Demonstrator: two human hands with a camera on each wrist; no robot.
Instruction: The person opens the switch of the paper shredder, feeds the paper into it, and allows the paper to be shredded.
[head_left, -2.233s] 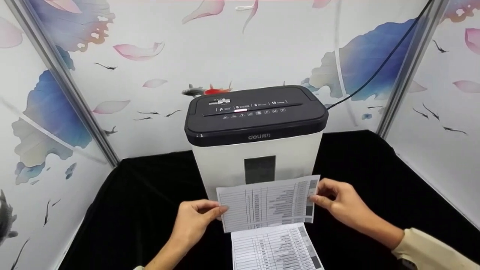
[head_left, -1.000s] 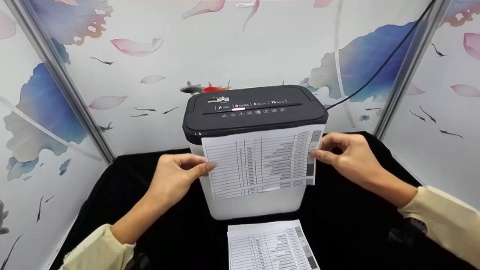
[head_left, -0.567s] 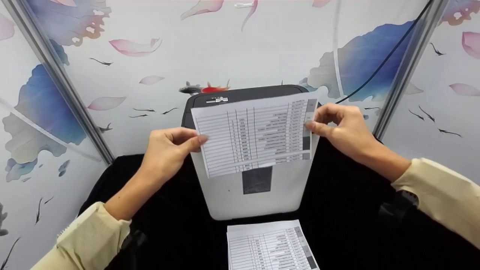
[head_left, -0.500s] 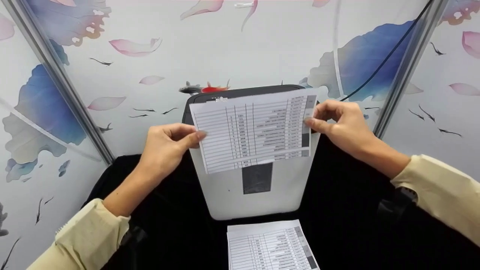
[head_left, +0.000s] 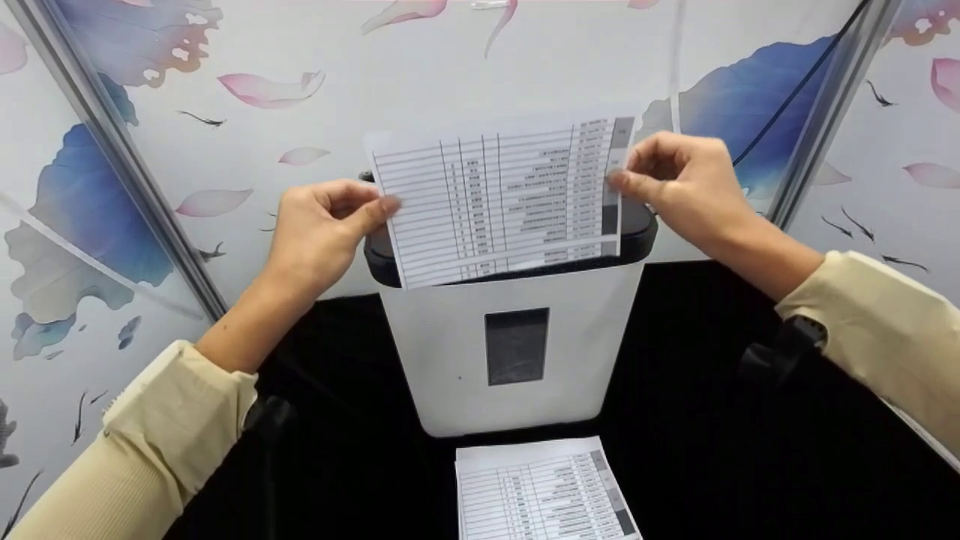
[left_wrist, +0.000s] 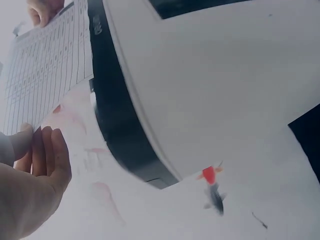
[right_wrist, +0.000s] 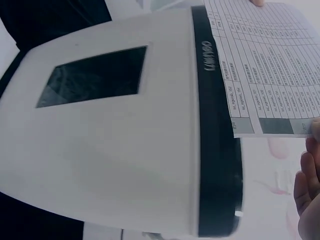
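A printed table sheet of paper [head_left: 517,202] is held up between both hands, tilted, in front of and over the shredder's dark top. My left hand [head_left: 319,232] pinches its left edge between thumb and fingers; my right hand [head_left: 686,184] pinches the right edge the same way. Behind and below the sheet stands a paper shredder [head_left: 435,352] with a white body, a dark lid and a dark window. In the head view the sheet hides most of the lid, including its slot. Both wrist views show the sheet's lower edge close to the lid's front rim [right_wrist: 215,125].
A stack of printed sheets [head_left: 540,487] lies on the black cloth [head_left: 712,435] in front of the shredder. White panels with painted petals and fish surround the spot on three sides, joined by metal posts [head_left: 127,150]. A black cable [head_left: 795,90] runs up at the right.
Both hands have lifted the sheet from just above the stack, up past the shredder's front, to over its lid. The stack and shredder have stayed in place.
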